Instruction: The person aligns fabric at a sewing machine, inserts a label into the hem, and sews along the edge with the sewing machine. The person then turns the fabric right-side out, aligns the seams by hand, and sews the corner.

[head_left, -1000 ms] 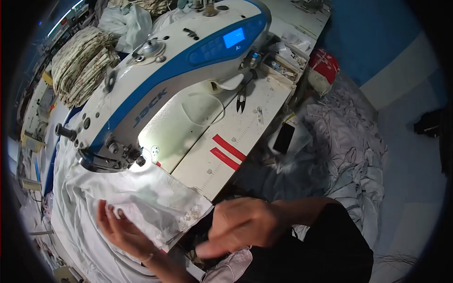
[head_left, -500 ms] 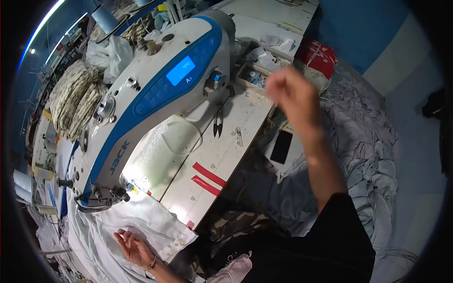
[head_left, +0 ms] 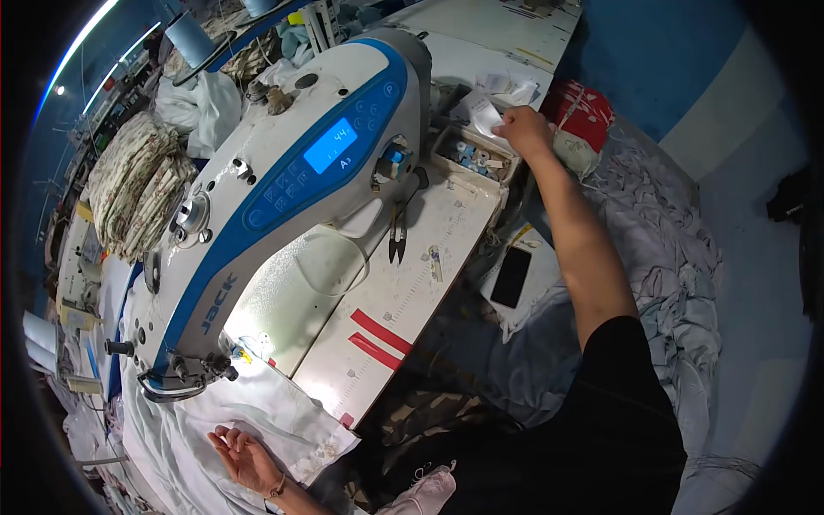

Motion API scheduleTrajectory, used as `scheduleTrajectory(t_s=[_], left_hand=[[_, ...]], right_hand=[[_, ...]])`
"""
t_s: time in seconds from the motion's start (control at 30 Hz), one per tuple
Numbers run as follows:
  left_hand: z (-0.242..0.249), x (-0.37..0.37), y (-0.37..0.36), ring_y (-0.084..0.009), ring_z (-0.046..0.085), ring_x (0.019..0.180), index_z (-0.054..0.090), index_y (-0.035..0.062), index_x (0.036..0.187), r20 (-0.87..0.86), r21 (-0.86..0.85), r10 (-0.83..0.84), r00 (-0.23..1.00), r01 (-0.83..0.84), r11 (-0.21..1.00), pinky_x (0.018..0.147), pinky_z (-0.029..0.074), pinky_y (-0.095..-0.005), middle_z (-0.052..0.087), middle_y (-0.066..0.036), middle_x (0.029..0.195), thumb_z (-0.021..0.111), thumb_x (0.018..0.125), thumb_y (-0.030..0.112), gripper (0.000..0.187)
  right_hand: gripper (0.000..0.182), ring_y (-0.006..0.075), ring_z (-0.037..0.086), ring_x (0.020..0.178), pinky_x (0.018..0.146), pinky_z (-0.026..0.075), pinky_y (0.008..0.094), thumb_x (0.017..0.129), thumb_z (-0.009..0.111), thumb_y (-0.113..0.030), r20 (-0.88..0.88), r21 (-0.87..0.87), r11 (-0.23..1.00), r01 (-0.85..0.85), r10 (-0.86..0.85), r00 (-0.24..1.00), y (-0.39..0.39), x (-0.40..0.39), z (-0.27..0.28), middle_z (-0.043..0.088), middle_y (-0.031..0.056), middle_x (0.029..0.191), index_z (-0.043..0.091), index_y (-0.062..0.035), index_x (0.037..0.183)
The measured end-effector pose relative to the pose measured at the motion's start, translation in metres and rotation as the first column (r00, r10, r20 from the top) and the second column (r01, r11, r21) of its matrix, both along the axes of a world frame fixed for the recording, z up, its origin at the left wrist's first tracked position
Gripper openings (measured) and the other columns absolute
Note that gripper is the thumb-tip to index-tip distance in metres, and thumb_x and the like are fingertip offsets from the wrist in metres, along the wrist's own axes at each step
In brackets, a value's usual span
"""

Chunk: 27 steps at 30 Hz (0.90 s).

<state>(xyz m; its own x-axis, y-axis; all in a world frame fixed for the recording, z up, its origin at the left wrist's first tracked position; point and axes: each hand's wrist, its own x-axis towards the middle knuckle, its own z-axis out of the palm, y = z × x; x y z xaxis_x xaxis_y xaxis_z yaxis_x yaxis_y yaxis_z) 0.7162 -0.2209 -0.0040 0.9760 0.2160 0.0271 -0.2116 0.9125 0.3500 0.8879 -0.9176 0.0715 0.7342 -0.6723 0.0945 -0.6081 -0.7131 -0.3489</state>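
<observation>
My left hand [head_left: 242, 455] lies flat, fingers spread, on white fabric [head_left: 266, 412] at the near end of the sewing table, just in front of the needle end of a white and blue sewing machine [head_left: 283, 189]. My right hand [head_left: 522, 130] is stretched far out to the table's right end. Its fingers pinch a white slip of paper or cloth [head_left: 486, 113] above a small tray of bobbins and bits [head_left: 474, 154]. Thread snips [head_left: 397, 232] lie on the table [head_left: 412, 283] under the machine's arm.
A black phone [head_left: 511, 276] rests on a ledge right of the table. Rumpled grey-white fabric [head_left: 661, 257] is heaped on the floor at right, with a red bag [head_left: 577, 105] beyond. Folded patterned cloth [head_left: 137, 184] is stacked at the far left.
My right hand went from in front of me up and out to the tray at the table's far right end, closing on the white slip. The left hand stayed on the fabric.
</observation>
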Motion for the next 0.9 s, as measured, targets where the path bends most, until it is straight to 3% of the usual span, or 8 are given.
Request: scheduleTrajectory(t_s=[0.33,0.4,0.57,0.63,0.67,0.7,0.77,0.9], left_hand=[[0.001,0.0,-0.005,-0.0163,0.043,0.086,0.051,-0.0076,0.135,0.013,-0.049,-0.019,1.0,0.019,0.999,0.072,0.039,-0.0288,0.05,-0.012,0.122,0.049,0.104,0.007,0.035],[0.001,0.0,-0.005,-0.0167,0.043,0.086,0.052,-0.0079,0.134,0.022,-0.04,-0.024,0.999,0.025,0.999,0.073,0.039,-0.0291,0.051,-0.012,0.121,0.049,0.103,0.008,0.034],[0.002,0.0,-0.007,-0.0166,0.043,0.086,0.053,-0.0082,0.133,0.06,-0.021,-0.056,0.997,0.058,0.998,0.073,0.04,-0.0282,0.051,-0.012,0.119,0.049,0.103,0.008,0.034],[0.003,-0.001,-0.009,-0.0171,0.043,0.086,0.053,-0.0085,0.133,0.076,-0.029,-0.072,0.995,0.075,0.997,0.073,0.039,-0.029,0.052,-0.012,0.119,0.05,0.103,0.008,0.034],[0.004,-0.002,-0.011,-0.0172,0.043,0.086,0.053,-0.0085,0.133,0.072,-0.026,-0.061,0.996,0.063,0.998,0.073,0.039,-0.0289,0.052,-0.012,0.119,0.05,0.103,0.008,0.034],[0.004,-0.003,-0.013,-0.0173,0.043,0.086,0.053,-0.0084,0.133,0.068,-0.025,-0.047,0.997,0.049,0.998,0.073,0.039,-0.0289,0.052,-0.012,0.119,0.049,0.103,0.008,0.034],[0.006,-0.003,-0.017,-0.0173,0.043,0.086,0.051,-0.0085,0.135,0.085,-0.033,-0.046,0.995,0.049,0.998,0.074,0.04,-0.0288,0.051,-0.013,0.119,0.049,0.103,0.007,0.036],[0.009,-0.007,-0.024,-0.0156,0.042,0.085,0.049,-0.0057,0.134,0.127,0.108,-0.06,0.99,0.047,0.993,0.077,0.04,-0.0286,0.05,-0.011,0.12,0.051,0.101,0.007,0.035]], right_hand=[[0.02,0.0247,0.073,0.077,0.071,0.056,0.0373,0.087,0.065,-0.013,0.38,0.074,0.941,-0.331,0.28,0.882,-0.042,0.005,-0.023,0.074,0.0161,0.089,0.075,-0.0072,0.103],[0.026,0.0223,0.071,0.073,0.071,0.056,0.0369,0.089,0.061,-0.008,0.272,0.331,0.901,-0.28,0.193,0.943,-0.041,0.005,-0.009,0.072,0.0174,0.085,0.069,0.0055,0.109],[0.022,0.0167,0.069,0.068,0.062,0.053,0.0309,0.089,0.056,-0.005,0.387,0.258,0.929,-0.265,0.152,0.909,-0.039,-0.01,0.009,0.072,0.0157,0.082,0.067,0.0063,0.105],[0.02,0.0149,0.066,0.065,0.059,0.05,0.0292,0.086,0.057,-0.003,0.361,0.02,0.963,-0.269,0.244,0.9,-0.028,-0.017,0.014,0.072,0.0138,0.082,0.065,0.005,0.103],[0.017,0.0116,0.06,0.057,0.049,0.044,0.0263,0.085,0.058,-0.003,0.407,0.295,0.9,-0.32,0.185,0.895,-0.023,-0.022,0.016,0.07,0.0123,0.077,0.064,0.0036,0.1],[0.017,0.0116,0.06,0.057,0.049,0.044,0.0263,0.085,0.058,-0.003,0.404,0.291,0.9,-0.325,0.193,0.894,-0.013,-0.03,0.026,0.07,0.0123,0.077,0.064,0.0036,0.1],[0.01,0.0083,0.052,0.049,0.039,0.034,0.0224,0.087,0.058,-0.005,0.387,0.797,0.474,-0.375,0.076,0.919,0.013,-0.047,0.045,0.065,0.0097,0.069,0.063,0.0022,0.091],[0.011,0.0077,0.043,0.04,0.036,0.03,0.0216,0.09,0.058,-0.006,0.435,0.896,0.095,-0.433,0.0,0.9,0.093,-0.076,0.038,0.06,0.0084,0.064,0.06,0.0033,0.086]])
